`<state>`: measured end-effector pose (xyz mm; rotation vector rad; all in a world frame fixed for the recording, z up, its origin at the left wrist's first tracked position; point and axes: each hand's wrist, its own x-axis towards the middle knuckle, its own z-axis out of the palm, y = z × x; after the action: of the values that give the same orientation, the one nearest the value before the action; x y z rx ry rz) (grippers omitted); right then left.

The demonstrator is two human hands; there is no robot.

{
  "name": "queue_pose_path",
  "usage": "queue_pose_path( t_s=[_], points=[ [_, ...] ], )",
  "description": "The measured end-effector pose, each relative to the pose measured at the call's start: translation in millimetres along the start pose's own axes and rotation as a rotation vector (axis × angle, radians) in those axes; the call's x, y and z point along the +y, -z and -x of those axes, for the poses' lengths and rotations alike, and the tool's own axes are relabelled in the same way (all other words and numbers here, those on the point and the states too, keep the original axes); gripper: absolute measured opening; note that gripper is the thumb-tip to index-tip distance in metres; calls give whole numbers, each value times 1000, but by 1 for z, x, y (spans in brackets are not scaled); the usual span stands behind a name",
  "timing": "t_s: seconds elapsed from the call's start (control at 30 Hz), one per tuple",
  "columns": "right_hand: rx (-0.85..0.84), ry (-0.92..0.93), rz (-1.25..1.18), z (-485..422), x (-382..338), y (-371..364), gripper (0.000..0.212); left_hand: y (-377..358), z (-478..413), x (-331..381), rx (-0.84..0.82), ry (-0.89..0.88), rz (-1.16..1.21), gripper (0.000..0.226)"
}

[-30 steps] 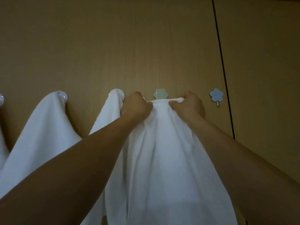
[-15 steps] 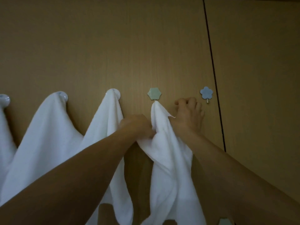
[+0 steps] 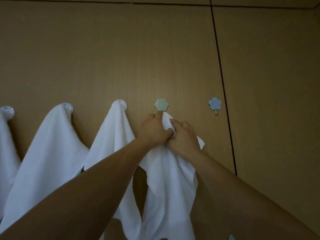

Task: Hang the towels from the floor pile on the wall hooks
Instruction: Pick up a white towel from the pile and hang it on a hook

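A white towel (image 3: 170,179) hangs down from just under the green star-shaped hook (image 3: 161,104) on the wooden wall. My left hand (image 3: 155,129) grips the towel's top bunch, its fingertips right below the hook. My right hand (image 3: 184,136) lies against it from the right, fingers curled into the same bunch of cloth. Whether the cloth is caught on the hook's peg is hidden by my fingers. To the right, a blue flower-shaped hook (image 3: 214,104) carries nothing.
Three more white towels hang on round white hooks to the left: one (image 3: 113,135) on a hook (image 3: 119,103), one (image 3: 50,146) on a hook (image 3: 67,106), and one (image 3: 6,144) at the frame's left edge. A dark vertical seam (image 3: 223,87) splits the wall panels.
Both hands came back together on the towel's top, just under the green hook. Half a second ago my right hand lay open against the wall and the left was lower.
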<state>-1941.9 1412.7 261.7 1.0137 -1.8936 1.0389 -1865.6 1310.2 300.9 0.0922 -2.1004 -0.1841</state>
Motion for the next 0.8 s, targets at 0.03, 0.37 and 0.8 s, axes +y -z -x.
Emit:
queue_pose_path(
  t_s=[0.03, 0.37, 0.8],
  points=[
    [14, -10, 3, -3, -1, -2, 62, -1, -2, 0, -5, 3, 28, 74],
    [-73, -173, -259, -8, -20, -13, 23, -3, 16, 3, -58, 480, 737, 43],
    [-274, -528, -807, 68, 25, -9, 25, -36, 107, -24, -110, 526, 1059, 47]
  ],
)
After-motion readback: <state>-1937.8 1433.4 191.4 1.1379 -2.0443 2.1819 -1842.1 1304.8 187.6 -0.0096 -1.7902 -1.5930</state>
